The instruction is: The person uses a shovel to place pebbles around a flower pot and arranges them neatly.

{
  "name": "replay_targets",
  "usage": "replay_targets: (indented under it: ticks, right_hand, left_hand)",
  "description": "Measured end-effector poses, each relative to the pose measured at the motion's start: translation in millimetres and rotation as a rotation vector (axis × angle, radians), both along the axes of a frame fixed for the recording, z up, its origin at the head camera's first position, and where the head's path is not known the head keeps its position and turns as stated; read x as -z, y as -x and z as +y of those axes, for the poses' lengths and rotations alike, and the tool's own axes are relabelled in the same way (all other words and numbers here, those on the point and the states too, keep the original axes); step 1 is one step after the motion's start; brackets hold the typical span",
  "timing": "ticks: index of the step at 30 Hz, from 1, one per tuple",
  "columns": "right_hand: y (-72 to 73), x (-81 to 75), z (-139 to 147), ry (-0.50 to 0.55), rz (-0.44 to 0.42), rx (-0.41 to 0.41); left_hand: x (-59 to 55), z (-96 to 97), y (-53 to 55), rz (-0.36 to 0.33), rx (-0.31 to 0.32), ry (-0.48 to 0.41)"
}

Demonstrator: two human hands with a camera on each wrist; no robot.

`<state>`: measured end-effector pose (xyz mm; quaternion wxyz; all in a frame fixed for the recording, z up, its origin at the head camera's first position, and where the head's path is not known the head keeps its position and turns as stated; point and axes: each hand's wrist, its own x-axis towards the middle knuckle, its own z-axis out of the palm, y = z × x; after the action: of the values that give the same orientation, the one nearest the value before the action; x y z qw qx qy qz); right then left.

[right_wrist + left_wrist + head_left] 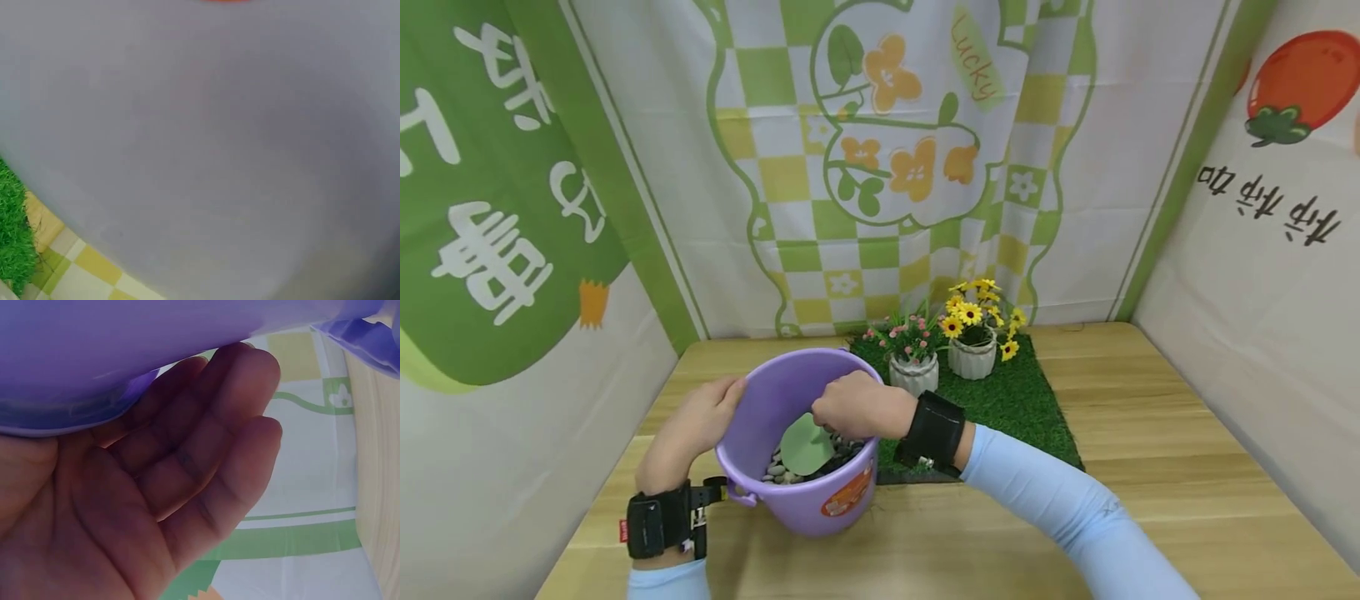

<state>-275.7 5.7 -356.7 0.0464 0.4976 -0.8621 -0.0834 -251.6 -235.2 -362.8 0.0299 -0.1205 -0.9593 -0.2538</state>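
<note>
A purple bucket stands on the wooden table, with grey and dark pebbles at its bottom. My left hand holds the bucket's left rim; in the left wrist view, bent fingers lie along the bucket's outside. Inside the bucket, my right hand grips a light green scoop with a broad rounded blade, down among the pebbles. Its handle is hidden by the curled fingers. Only the bucket's pale wall fills most of the right wrist view, and the right hand is not visible there.
Behind and right of the bucket lies a green artificial grass mat. On it stand a white pot of pink flowers and a white pot of yellow flowers. Printed curtains surround the wooden table.
</note>
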Motion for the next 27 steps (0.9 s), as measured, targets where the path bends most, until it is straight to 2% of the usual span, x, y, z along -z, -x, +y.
replay_targets:
  ticks: [3,8,10,12,17,20,24,27]
  right_hand:
    - [0.3,1.9,-1,-0.021,0.061,-0.043]
    - [-2.5,2.9,-1,-0.065,0.274,-0.082]
    - [-4.1,2.8,-2,-0.088,0.277,-0.093]
    - [-5.3,2.3,-2,-0.121,0.211,-0.108]
    - [-3.0,1.1,-2,-0.188,-0.041,-0.140]
    - [0.6,1.7,-3,-0.188,-0.158,-0.168]
    - [5.8,1.7,-3,-0.155,-0.286,-0.213]
    - [8.7,0.8,-2,-0.124,-0.340,-0.232]
  left_hand:
    - [-0.9,0.4,-0.1,0.011,-0.005,0.014]
    - [-1.4,2.2,-0.2,0.033,-0.002,0.027]
    - [-0.5,2.4,-1.5,0.040,-0.004,0.022]
    - [-0.3,2.8,-2.7,0.041,-0.008,0.020]
    - [1.0,2.9,-2.7,0.039,-0.018,0.033]
    - [1.6,3.1,-2.5,0.037,-0.022,0.040]
    - [1.3,4.2,-1.9,0.033,-0.024,0.041]
    - [0.4,4.6,-0.8,0.025,-0.027,0.045]
